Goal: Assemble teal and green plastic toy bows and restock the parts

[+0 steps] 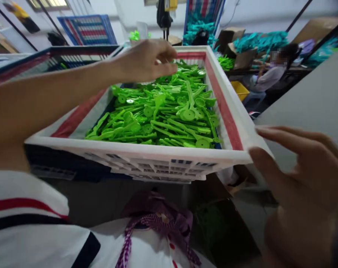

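A white plastic crate [146, 154] lined with red-edged sheeting holds a heap of several bright green plastic parts [169, 111], long stems with round discs. My left hand [148, 59] reaches over the far end of the heap, fingers curled and touching the topmost green parts; whether it grips one I cannot tell. My right hand [300, 175] hovers at the crate's near right corner, fingers spread and holding nothing, thumb close to the rim.
A grey panel [311, 96] rises at the right. Beyond it a seated person [269, 72] works among cardboard boxes of teal parts [258, 41]. A yellow bin [239, 89] sits behind the crate. A dark frame [54, 56] stands at left.
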Motion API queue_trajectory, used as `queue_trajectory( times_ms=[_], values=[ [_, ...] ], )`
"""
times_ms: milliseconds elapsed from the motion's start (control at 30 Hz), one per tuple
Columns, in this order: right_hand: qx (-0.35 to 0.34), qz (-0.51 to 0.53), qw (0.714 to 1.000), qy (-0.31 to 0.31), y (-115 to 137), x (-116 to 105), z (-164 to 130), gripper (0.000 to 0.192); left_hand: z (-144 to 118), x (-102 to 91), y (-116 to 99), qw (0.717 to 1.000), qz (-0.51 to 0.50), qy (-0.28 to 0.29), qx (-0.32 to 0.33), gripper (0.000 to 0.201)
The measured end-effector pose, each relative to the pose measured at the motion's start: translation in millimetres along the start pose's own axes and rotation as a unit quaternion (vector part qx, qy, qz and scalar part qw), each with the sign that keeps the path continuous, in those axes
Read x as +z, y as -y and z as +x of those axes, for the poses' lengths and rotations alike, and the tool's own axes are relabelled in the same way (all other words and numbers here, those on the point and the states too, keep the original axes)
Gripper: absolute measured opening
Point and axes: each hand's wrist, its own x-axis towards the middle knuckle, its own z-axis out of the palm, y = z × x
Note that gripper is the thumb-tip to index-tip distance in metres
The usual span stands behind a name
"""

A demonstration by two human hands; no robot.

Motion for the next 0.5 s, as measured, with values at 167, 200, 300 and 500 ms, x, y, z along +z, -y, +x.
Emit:
queue_trajectory(
  times_ms=[167,200,300,500],
  values=[
    [-0.178,-0.118,0.942,0.26,-5.4,75.1,89.0,0.042,117.8,48.9,78.9,0.98,0.031,0.173,-0.096,0.072],
    [-0.184,-0.126,0.926,0.305,-6.3,93.7,96.2,0.048,133.0,64.6,91.7,0.976,0.016,0.189,-0.103,0.078],
    [-0.205,-0.139,0.877,0.411,-14.1,149.2,100.1,0.079,164.0,120.3,119.8,0.966,-0.029,0.232,-0.108,0.089],
    [-0.219,-0.131,0.816,0.518,-55.8,205.6,83.4,0.097,171.0,184.9,139.4,0.953,-0.064,0.281,-0.095,0.096]
  ],
)
